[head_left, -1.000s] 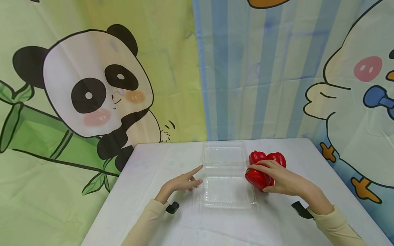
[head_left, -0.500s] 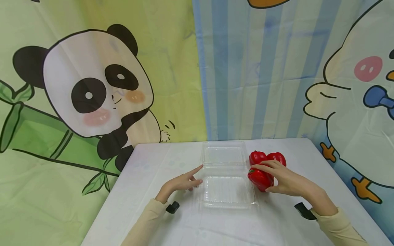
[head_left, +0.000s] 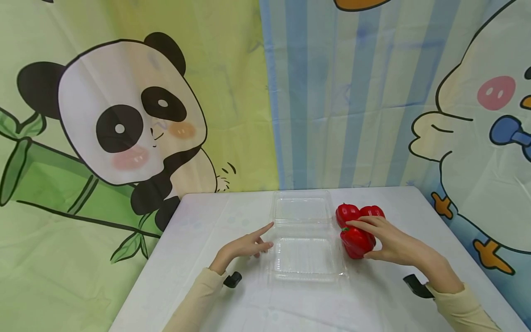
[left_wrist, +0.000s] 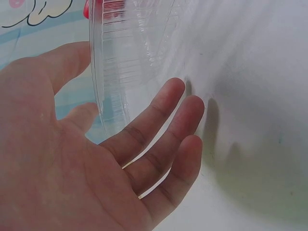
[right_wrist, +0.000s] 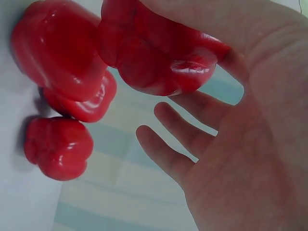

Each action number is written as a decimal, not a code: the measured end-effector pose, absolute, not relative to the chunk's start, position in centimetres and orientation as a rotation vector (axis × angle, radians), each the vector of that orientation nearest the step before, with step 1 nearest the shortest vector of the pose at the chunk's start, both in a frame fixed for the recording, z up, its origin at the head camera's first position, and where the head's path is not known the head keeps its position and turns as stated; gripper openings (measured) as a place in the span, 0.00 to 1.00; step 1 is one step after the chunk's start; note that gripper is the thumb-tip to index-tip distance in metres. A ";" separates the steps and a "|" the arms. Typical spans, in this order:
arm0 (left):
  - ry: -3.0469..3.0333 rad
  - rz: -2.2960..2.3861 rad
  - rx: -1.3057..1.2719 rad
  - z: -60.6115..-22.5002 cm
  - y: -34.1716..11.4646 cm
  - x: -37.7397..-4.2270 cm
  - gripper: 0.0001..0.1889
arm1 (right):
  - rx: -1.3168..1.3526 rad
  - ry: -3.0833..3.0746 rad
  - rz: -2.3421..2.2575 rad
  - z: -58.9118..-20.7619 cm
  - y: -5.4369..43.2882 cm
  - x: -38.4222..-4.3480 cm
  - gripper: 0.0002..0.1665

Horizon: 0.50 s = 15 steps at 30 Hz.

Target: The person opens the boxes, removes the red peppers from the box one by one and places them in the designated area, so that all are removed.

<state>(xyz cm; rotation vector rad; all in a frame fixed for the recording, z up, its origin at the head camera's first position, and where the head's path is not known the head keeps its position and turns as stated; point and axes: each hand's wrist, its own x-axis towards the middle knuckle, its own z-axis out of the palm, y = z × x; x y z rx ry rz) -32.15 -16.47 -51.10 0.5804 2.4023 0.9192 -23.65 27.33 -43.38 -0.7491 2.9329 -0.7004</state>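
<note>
My right hand (head_left: 387, 242) grips a glossy red bell pepper (head_left: 356, 242) between thumb and fingers, beside the right edge of an opened clear plastic clamshell box (head_left: 307, 258). In the right wrist view the held bell pepper (right_wrist: 159, 57) sits between thumb and forefinger; the other fingers spread below it. My left hand (head_left: 244, 246) is at the box's left side, two outstretched digits right at its rim. The left wrist view shows the clear rim (left_wrist: 96, 62) there, while the remaining fingers (left_wrist: 163, 134) bend loosely above the white surface.
Behind the held one, a red bell pepper (head_left: 346, 214) and another bell pepper (head_left: 372, 211) rest on the white table (head_left: 232, 299); the right wrist view shows three loose ones, including a small pepper (right_wrist: 60, 147). The box's lid (head_left: 303, 210) lies flat toward the back. A printed curtain (head_left: 232, 92) hangs behind.
My right hand has shifted slightly to the right with the bell pepper, away from the box's edge. The left hand and the box have stayed put.
</note>
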 end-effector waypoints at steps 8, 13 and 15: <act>2.408 0.913 0.562 -51.3 -16.4 -32.2 0.40 | -0.721 2.915 -0.758 -43.5 27.8 -23.5 0.56; 2.407 0.916 0.558 -51.3 -16.4 -32.2 0.40 | -0.703 2.932 -0.760 -43.7 28.1 -23.3 0.55; 2.407 0.918 0.558 -51.2 -16.4 -32.2 0.40 | -0.696 2.942 -0.760 -43.8 28.2 -23.2 0.55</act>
